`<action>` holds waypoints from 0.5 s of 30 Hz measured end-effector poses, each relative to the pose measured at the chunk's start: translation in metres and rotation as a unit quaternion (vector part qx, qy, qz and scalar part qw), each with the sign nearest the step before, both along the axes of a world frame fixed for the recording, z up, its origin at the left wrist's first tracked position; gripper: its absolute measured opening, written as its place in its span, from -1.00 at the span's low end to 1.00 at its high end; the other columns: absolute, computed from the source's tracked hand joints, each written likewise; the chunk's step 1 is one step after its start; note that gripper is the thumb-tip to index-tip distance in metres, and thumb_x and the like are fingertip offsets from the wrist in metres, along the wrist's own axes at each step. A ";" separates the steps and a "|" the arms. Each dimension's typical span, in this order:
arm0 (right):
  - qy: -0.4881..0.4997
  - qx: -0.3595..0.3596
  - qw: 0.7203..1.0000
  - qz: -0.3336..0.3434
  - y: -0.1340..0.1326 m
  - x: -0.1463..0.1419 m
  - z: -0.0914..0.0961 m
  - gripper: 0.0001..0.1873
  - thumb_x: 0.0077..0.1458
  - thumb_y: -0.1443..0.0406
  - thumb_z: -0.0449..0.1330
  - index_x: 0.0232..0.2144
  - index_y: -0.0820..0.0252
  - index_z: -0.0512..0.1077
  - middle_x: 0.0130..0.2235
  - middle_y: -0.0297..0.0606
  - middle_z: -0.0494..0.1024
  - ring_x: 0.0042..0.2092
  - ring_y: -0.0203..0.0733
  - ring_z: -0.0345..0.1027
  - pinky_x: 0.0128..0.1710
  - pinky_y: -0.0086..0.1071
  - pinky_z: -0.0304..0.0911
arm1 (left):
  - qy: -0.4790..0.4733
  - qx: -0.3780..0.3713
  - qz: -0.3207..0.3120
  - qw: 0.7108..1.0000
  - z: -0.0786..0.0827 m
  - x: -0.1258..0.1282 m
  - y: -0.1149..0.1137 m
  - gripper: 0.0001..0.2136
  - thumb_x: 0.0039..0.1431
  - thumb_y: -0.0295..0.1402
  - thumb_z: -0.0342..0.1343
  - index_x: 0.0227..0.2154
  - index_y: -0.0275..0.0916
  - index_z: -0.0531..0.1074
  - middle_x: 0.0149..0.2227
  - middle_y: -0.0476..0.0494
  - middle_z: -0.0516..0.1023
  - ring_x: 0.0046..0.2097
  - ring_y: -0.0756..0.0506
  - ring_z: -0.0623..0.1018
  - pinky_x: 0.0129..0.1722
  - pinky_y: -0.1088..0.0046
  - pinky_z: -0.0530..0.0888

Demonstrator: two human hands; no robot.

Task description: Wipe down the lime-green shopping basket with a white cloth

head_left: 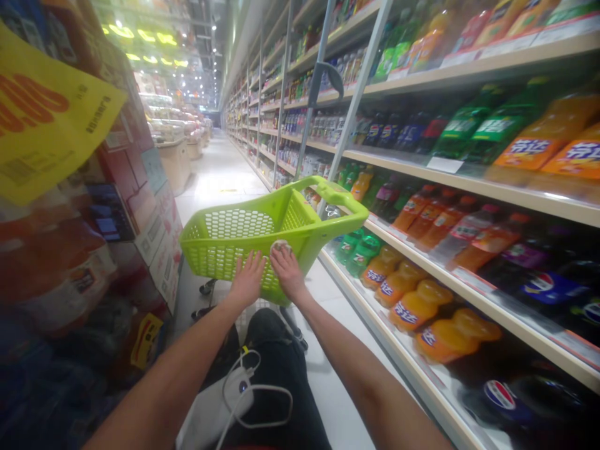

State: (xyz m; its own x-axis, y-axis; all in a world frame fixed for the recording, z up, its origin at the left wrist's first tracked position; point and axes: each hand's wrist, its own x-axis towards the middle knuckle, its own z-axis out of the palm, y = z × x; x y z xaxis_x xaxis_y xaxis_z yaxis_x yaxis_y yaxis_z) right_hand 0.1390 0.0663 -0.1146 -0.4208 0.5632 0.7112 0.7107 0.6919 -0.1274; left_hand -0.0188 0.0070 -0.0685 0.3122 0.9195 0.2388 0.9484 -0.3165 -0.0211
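A green plastic shopping cart [262, 240] with a perforated basket stands sideways in front of my legs, its handle to the right. My left hand [247, 278] lies open on the basket's near side, fingers stretched over the holes. Just to its right, my right hand [288, 272] presses a crumpled white cloth or tissue [280, 245] against the basket's side. The fingers of that hand partly cover the wad, so I cannot tell its exact kind. No goods show in the visible part of the basket.
Shelves of soda bottles [422, 306] line the right side. Stacked boxes [154, 237] and a yellow price sign [51, 112] crowd the left. A white device with a cable [215, 406] lies on my lap. The white floor aisle [213, 162] runs ahead.
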 end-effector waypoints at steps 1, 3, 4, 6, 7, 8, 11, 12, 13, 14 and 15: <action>-0.013 -0.009 1.000 0.009 -0.004 -0.002 -0.010 -0.62 0.15 0.44 -0.02 0.00 0.19 0.35 0.11 -0.09 0.32 0.25 -0.11 -0.08 0.17 0.02 -0.04 | 0.001 -0.002 0.002 1.000 -0.003 -0.002 -0.001 -0.40 0.03 -0.55 -0.18 0.21 -0.28 -0.01 0.30 -0.20 -0.09 0.30 -0.20 -0.11 0.21 -0.02 -0.15; -0.035 -0.026 0.999 0.026 -0.011 -0.006 -0.023 -0.62 0.14 0.46 -0.02 -0.01 0.20 0.36 0.09 -0.08 0.34 0.24 -0.10 -0.04 0.16 0.02 0.00 | 0.005 -0.010 0.007 1.000 -0.008 -0.007 -0.002 -0.39 0.03 -0.56 -0.17 0.21 -0.27 -0.02 0.30 -0.19 -0.10 0.30 -0.19 -0.12 0.20 -0.02 -0.14; -0.039 -0.032 0.998 0.034 -0.014 -0.008 -0.026 -0.63 0.14 0.46 -0.02 -0.03 0.21 0.37 0.08 -0.07 0.35 0.23 -0.08 -0.02 0.15 0.03 0.02 | 0.007 -0.014 0.010 1.000 -0.011 -0.010 -0.003 -0.39 0.02 -0.56 -0.16 0.21 -0.27 -0.02 0.30 -0.19 -0.10 0.30 -0.18 -0.12 0.20 -0.02 -0.14; -0.029 -0.032 0.998 0.052 -0.018 -0.013 -0.021 -0.65 0.15 0.43 -0.01 -0.04 0.22 0.38 0.07 -0.06 0.37 0.23 -0.07 -0.02 0.14 0.02 0.04 | 0.011 -0.023 0.020 0.999 -0.014 -0.019 -0.003 -0.38 0.00 -0.56 -0.16 0.21 -0.29 -0.02 0.30 -0.20 -0.10 0.30 -0.18 -0.12 0.21 -0.02 -0.14; -0.015 -0.026 0.998 0.059 -0.019 -0.016 -0.014 -0.66 0.15 0.42 -0.01 -0.04 0.21 0.38 0.08 -0.07 0.36 0.24 -0.07 -0.04 0.15 0.01 0.02 | 0.012 -0.024 0.027 0.999 -0.015 -0.025 -0.003 -0.37 -0.01 -0.57 -0.15 0.21 -0.30 -0.02 0.30 -0.21 -0.10 0.30 -0.18 -0.12 0.21 -0.02 -0.15; 0.001 -0.018 0.998 0.065 -0.020 -0.020 -0.005 -0.65 0.16 0.40 -0.01 -0.03 0.20 0.37 0.09 -0.09 0.35 0.25 -0.08 -0.07 0.17 0.00 0.00 | 0.013 -0.023 0.037 0.999 -0.015 -0.031 -0.002 -0.36 -0.02 -0.58 -0.15 0.21 -0.32 -0.02 0.30 -0.21 -0.11 0.30 -0.18 -0.13 0.21 -0.02 -0.16; 0.037 0.007 0.997 0.069 -0.014 -0.036 0.029 -0.63 0.18 0.39 -0.03 0.02 0.11 0.33 0.14 -0.19 0.29 0.27 -0.15 -0.18 0.22 -0.01 -0.14 | 0.015 -0.017 0.077 0.997 -0.013 -0.049 0.001 -0.34 -0.05 -0.58 -0.15 0.21 -0.37 -0.04 0.30 -0.24 -0.13 0.30 -0.19 -0.14 0.20 -0.04 -0.18; 0.034 0.013 0.997 0.069 -0.010 -0.043 0.037 -0.63 0.19 0.38 -0.03 0.03 0.10 0.31 0.15 -0.21 0.28 0.28 -0.16 -0.19 0.23 -0.01 -0.18 | 0.017 -0.016 0.091 0.996 -0.011 -0.054 0.002 -0.34 -0.05 -0.58 -0.16 0.21 -0.38 -0.04 0.30 -0.24 -0.13 0.30 -0.19 -0.14 0.20 -0.04 -0.17; 0.019 0.017 0.997 0.069 -0.006 -0.049 0.042 -0.62 0.19 0.38 -0.03 0.04 0.11 0.31 0.16 -0.21 0.26 0.28 -0.16 -0.20 0.24 -0.01 -0.19 | 0.019 -0.016 0.102 0.994 -0.010 -0.058 0.003 -0.34 -0.04 -0.57 -0.16 0.21 -0.38 -0.05 0.30 -0.24 -0.14 0.30 -0.19 -0.13 0.20 -0.05 -0.16; -0.002 0.021 0.997 0.072 -0.001 -0.055 0.042 -0.63 0.19 0.38 -0.04 0.05 0.12 0.30 0.16 -0.21 0.26 0.28 -0.15 -0.19 0.24 -0.01 -0.19 | 0.023 -0.017 0.110 0.994 -0.008 -0.061 0.003 -0.35 -0.03 -0.57 -0.16 0.21 -0.39 -0.05 0.30 -0.24 -0.14 0.30 -0.19 -0.13 0.20 -0.05 -0.15; -0.028 0.022 0.997 0.075 0.003 -0.061 0.039 -0.63 0.20 0.38 -0.04 0.05 0.15 0.30 0.16 -0.20 0.26 0.28 -0.14 -0.18 0.23 -0.01 -0.18 | 0.029 -0.019 0.113 0.993 -0.007 -0.063 0.003 -0.35 -0.03 -0.56 -0.17 0.21 -0.41 -0.06 0.30 -0.24 -0.15 0.30 -0.19 -0.13 0.20 -0.05 -0.13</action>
